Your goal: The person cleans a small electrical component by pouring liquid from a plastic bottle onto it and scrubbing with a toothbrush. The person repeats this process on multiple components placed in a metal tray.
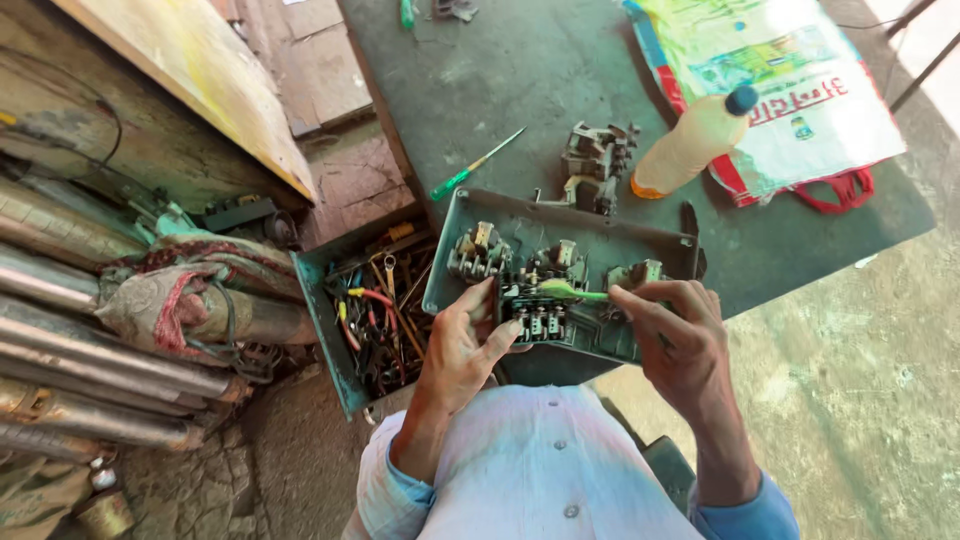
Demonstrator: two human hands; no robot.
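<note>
A grey-green metal switch box (pixel 560 270) lies open at the near edge of a dark green table (pixel 480 80), with contactor parts and terminal blocks (pixel 535 320) mounted inside it. The left hand (pixel 462 345) grips the box's near left side, thumb up against the inner parts and fingers curled around the terminal blocks, so it is closed on the box itself. The right hand (pixel 675 335) is closed around a green-handled screwdriver (pixel 572 291), which lies nearly level and points left into the middle of the box. Farther off on the table, just beyond the box, sits a loose grey contactor assembly (pixel 595 165), and to its left a second green-handled screwdriver (pixel 475 166) lies at a slant. To the far right a yellowish plastic bottle with a blue cap (pixel 690 145) lies tilted on a printed woven bag with red handles (pixel 790 90). Left of the box, below the table edge, an open teal toolbox (pixel 370 310) holds pliers and other hand tools. Rusty metal pipes (pixel 90 370) and bundled cloth (pixel 190 290) lie at the far left.
</note>
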